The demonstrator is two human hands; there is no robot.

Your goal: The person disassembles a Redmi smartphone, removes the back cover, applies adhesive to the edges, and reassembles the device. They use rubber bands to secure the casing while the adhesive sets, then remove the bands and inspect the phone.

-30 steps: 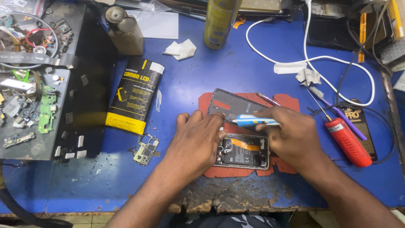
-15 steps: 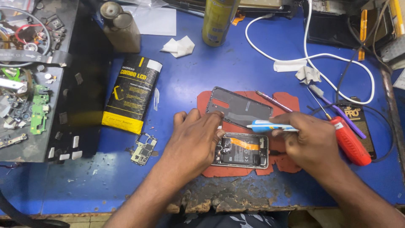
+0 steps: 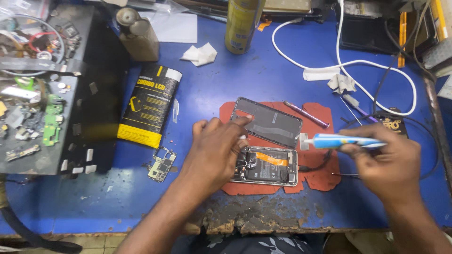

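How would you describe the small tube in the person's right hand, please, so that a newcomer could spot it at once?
Start at the blue table and find the red mat near its front edge, where an opened phone lies. Just right of the phone, the right hand holds the tube sideways. It is light blue and white with a pale cap, unlike the thin purple tool behind it.

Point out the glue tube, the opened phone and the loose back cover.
glue tube [image 3: 346, 140], head view, middle of its blue and white body.
opened phone [image 3: 270, 165], head view, dark battery area inside the frame.
loose back cover [image 3: 273, 123], head view, centre of its dark panel.
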